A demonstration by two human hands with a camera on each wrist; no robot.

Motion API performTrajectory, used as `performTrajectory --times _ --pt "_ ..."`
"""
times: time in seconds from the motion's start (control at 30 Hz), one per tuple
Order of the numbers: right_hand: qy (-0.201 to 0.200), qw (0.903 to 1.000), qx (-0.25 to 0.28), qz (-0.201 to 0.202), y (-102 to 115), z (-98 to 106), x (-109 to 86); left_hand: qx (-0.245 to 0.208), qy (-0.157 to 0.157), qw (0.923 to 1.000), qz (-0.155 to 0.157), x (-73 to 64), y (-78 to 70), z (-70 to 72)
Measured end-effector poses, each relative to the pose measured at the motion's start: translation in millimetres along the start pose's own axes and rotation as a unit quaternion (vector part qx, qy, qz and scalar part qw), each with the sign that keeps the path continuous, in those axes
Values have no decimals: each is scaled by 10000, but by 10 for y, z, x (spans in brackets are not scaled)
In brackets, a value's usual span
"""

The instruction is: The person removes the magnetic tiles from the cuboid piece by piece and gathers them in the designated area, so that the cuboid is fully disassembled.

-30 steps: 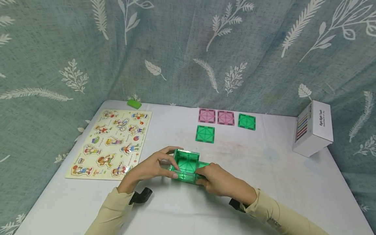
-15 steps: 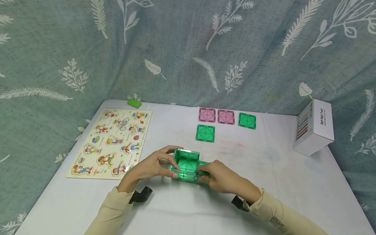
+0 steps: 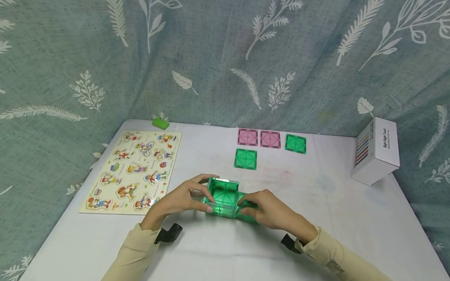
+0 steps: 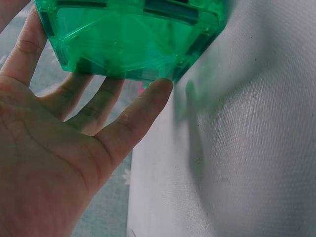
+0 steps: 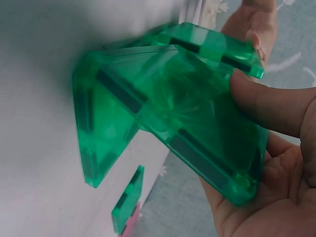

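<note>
Several green translucent magnetic tiles form an open-topped box (image 3: 223, 195) on the table in front of me. My left hand (image 3: 183, 197) grips its left end, thumb on the near wall, other fingers around the left and far sides; the left wrist view shows fingertips along a green wall. At the box's right end, my right hand (image 3: 268, 208) pinches a green square tile (image 5: 202, 118) between thumb and fingers. That tile tilts beside the box in the right wrist view. Another green tile (image 5: 101, 133) extends beneath it, close to the tabletop. The right fingers partly cover these tiles in the head view.
Beyond the box lie two green tiles (image 3: 245, 159) (image 3: 295, 144) and two pink tiles (image 3: 247, 137) (image 3: 270, 139). A picture puzzle board (image 3: 133, 171) is at left, with a small green block (image 3: 160, 124) behind it. A white box (image 3: 376, 152) stands at right.
My right hand has shifted slightly right and back from the box's right end, exposing more green tile under its fingers. The left hand keeps its hold in the same place.
</note>
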State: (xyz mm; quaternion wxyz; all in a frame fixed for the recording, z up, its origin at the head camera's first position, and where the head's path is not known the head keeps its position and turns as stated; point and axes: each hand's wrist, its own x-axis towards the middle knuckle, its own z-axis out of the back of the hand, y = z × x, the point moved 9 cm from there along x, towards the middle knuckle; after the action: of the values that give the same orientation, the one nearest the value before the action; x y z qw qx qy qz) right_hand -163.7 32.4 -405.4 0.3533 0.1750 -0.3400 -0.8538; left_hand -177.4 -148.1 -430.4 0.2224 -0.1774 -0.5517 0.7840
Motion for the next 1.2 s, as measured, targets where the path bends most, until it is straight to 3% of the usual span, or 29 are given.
performTrajectory --times 0.27,0.6,0.87,1.0,1.2 --pt "-239 9995 211 -41 -38 96 -38 73 -26 10000 -1 -13 6 8" --pt "-587 9958 427 -564 -179 293 -82 74 -13 10000 -37 -12 10 10" --pt "-845 9884 678 -1062 -433 410 -103 87 -1 10000 -39 -4 18 3" --pt "-766 9798 1227 -1378 -625 445 -107 91 -2 9999 -42 -4 19 3" --pt "-822 9562 2030 -1942 -942 543 -137 98 -2 9999 -52 -2 21 4"
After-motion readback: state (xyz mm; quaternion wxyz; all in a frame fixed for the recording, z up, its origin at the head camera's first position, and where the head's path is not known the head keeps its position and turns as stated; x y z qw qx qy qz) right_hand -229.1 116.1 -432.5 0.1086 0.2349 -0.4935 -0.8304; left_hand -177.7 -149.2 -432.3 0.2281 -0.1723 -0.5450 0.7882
